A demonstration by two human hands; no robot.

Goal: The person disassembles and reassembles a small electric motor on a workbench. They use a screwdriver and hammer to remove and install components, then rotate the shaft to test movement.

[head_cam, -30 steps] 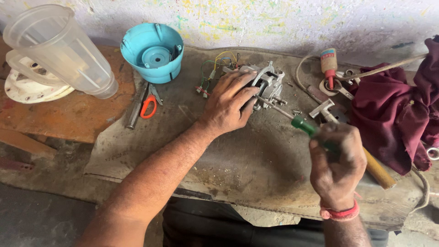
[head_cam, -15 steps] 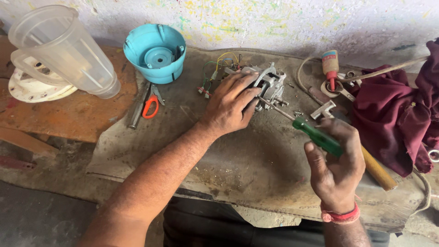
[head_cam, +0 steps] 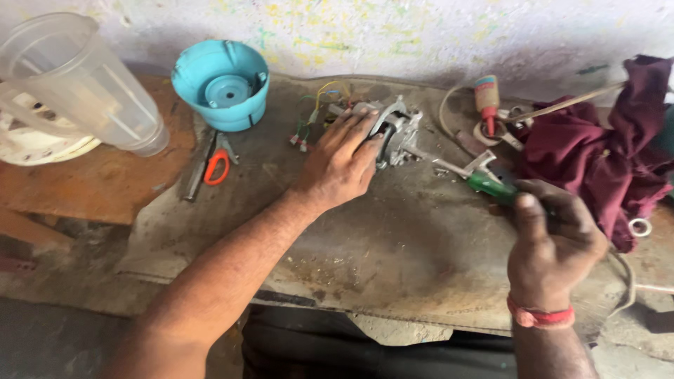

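My left hand lies on top of a small metal motor with coloured wires, holding it down on the grey bench. My right hand, with a red band at the wrist, is closed around the green handle of a screwdriver. The screwdriver's shaft runs up and left, and its tip meets the right side of the motor.
A turquoise plastic housing stands at the back, with a clear jug on a white base to its left. Orange-handled pliers lie in front of the housing. At right are a maroon cloth, a red-handled tool and a hammer head.
My right hand has shifted slightly with the screwdriver, keeping its tip on the motor. My left hand stays on the motor.
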